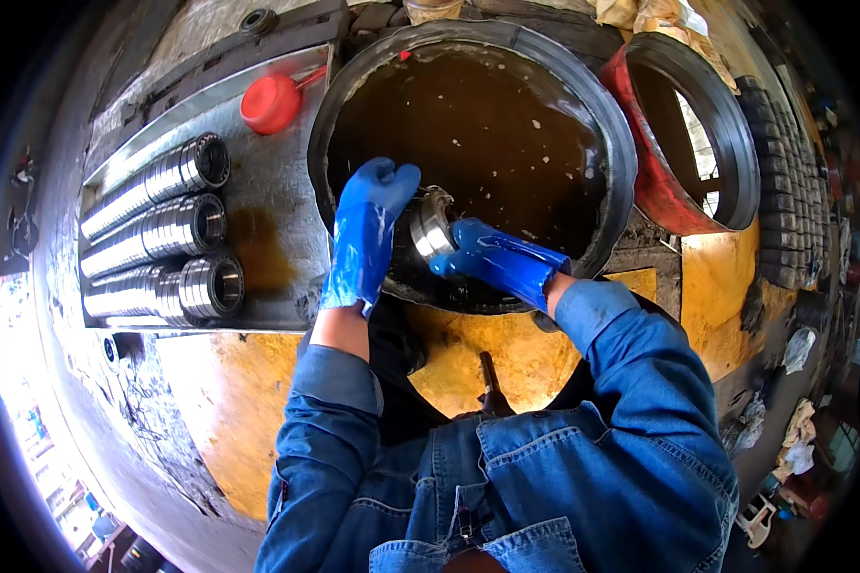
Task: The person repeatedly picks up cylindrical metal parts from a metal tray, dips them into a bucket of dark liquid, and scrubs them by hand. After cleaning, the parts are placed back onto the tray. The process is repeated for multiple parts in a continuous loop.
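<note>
My right hand (478, 250), in a blue rubber glove, grips a shiny metal bearing ring (433, 225) by its right side. The ring is held over the near left part of a large round tub (613, 143) of dark brown liquid. Just left of the ring, my left hand (377, 191), gloved likewise, is raised with its fingers curled closed. Whatever those fingers hold, if anything, is hidden. Both gloves look wet. A small red speck and pale flecks of foam float on the liquid.
On the left, a metal tray (277, 181) carries three rows of stacked bearing rings (153, 232) and a red plastic scoop (270, 103). At the right stands a red drum (640, 162), with stacked dark rings (784, 181) beyond. Yellow boards (229, 401) cover part of the floor.
</note>
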`<state>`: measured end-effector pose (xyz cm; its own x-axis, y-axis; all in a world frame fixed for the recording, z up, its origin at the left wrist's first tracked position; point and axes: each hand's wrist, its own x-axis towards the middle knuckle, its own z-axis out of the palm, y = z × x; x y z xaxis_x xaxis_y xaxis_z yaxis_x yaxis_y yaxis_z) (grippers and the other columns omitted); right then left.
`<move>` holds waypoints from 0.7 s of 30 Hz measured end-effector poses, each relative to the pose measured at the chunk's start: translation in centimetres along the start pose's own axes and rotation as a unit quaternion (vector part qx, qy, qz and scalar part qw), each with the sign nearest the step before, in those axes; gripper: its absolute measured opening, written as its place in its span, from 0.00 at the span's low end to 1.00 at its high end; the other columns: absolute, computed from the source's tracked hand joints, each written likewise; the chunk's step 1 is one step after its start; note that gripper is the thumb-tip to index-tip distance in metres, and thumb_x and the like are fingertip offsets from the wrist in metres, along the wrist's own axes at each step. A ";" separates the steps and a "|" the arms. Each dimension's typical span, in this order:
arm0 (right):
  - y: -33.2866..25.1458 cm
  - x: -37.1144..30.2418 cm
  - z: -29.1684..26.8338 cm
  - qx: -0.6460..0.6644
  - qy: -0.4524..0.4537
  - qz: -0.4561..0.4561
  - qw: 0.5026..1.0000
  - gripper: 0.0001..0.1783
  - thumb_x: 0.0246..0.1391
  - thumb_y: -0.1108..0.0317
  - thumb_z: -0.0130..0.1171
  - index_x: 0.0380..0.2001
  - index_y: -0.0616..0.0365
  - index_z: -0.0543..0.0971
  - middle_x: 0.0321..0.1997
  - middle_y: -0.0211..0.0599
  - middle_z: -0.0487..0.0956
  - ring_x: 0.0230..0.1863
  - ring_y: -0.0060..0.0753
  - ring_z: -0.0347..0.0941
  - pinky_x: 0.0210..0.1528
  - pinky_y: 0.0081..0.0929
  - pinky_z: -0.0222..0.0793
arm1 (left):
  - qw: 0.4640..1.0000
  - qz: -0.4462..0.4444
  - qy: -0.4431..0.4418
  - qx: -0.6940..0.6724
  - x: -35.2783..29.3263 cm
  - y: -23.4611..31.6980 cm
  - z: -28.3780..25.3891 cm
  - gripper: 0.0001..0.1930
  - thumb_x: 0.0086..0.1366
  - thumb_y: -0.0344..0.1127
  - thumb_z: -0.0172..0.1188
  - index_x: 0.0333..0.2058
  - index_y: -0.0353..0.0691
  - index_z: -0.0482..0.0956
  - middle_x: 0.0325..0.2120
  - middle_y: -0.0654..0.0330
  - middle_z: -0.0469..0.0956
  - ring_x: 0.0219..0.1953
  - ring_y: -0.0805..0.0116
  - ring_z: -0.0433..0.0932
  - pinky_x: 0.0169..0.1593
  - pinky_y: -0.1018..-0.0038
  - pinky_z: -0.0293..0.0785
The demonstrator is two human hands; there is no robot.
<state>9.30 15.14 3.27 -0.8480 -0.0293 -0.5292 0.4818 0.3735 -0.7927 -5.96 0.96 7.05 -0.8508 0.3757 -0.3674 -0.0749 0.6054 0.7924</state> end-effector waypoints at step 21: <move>4.5 2.9 0.6 0.446 -0.036 0.018 0.894 0.17 0.60 0.59 0.65 0.50 0.54 0.82 0.53 0.35 0.83 0.51 0.31 0.78 0.54 0.31 0.70 | 0.959 0.036 -0.188 0.210 0.8 -2.5 2.8 0.41 0.52 0.61 0.69 0.54 0.31 0.79 0.46 0.42 0.84 0.50 0.50 0.83 0.55 0.61 0.77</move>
<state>9.11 16.19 -2.05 -0.8274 -0.1032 -0.5521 0.5200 -0.5121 -0.6836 -5.03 1.68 3.39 -0.5922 0.6053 -0.5319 0.2600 0.7683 0.5849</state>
